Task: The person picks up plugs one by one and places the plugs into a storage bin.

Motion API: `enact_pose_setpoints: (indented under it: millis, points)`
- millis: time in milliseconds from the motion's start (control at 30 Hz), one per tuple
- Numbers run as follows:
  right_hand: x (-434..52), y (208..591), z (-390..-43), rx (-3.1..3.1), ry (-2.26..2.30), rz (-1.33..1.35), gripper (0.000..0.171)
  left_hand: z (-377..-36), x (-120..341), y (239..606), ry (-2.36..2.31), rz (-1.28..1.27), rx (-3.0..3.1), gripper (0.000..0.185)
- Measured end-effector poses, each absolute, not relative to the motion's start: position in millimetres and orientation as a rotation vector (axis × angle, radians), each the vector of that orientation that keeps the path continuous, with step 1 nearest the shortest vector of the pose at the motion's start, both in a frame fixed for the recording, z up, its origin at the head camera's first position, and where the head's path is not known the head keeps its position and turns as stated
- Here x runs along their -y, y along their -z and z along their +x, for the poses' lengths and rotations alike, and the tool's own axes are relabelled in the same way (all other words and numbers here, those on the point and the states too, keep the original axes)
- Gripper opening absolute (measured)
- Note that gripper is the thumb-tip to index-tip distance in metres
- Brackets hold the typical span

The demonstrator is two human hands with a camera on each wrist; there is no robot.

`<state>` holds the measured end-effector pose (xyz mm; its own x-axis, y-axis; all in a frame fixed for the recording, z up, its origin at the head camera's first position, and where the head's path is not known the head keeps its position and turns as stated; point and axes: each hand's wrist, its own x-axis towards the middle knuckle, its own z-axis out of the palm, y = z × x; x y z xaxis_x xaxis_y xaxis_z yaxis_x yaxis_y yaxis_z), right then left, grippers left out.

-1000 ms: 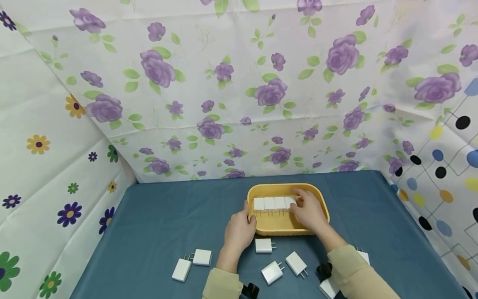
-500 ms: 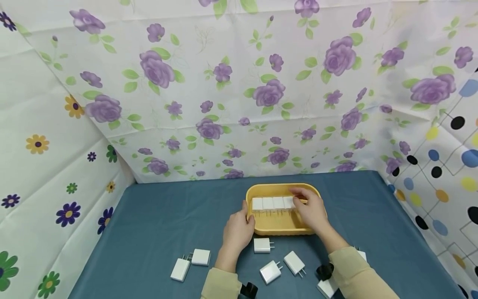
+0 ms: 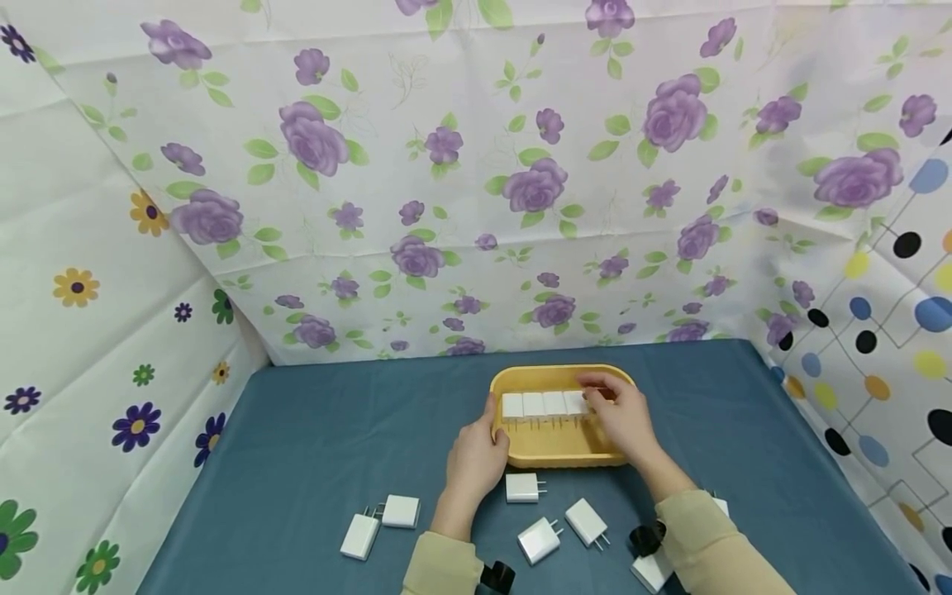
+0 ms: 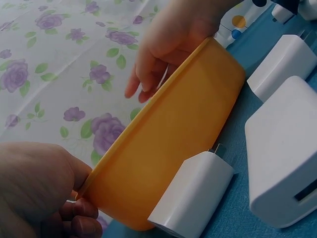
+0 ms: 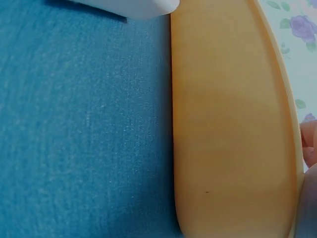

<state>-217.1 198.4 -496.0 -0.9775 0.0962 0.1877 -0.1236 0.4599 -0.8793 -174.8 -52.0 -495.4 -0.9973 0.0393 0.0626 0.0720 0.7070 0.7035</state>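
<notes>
A yellow plastic basket stands on the blue cloth, with a row of white phone chargers side by side inside, prongs toward me. My left hand grips the basket's left rim between thumb and fingers, as the left wrist view also shows. My right hand reaches over the right side into the basket. Its thumb and fingers are bent around the right end of the row, at the last charger, and partly cover that spot. In the left wrist view the right hand's fingers show above the basket's rim.
Loose chargers lie in front of the basket: one close to its front wall, others nearer me, such as this charger. Two chargers lie at left. One charger is partly under the right sleeve. A flowered sheet hangs behind.
Both hands keep their places at the basket. The right hand's fingers shift only slightly at the row's right end, and the whole view moves a little.
</notes>
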Motion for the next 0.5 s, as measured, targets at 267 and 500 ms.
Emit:
enact_pose_setpoints:
  millis: [267, 500]
  points:
    - [-212, 483, -201, 2.44, -1.679, 0.1, 0.025, -174, 50, 497, 1.187, -0.087, 2.878, 0.065]
    - [-241, 464, -168, 2.583, -1.676, 0.188, 0.038, -175, 53, 497, 1.205, -0.083, 2.881, 0.065]
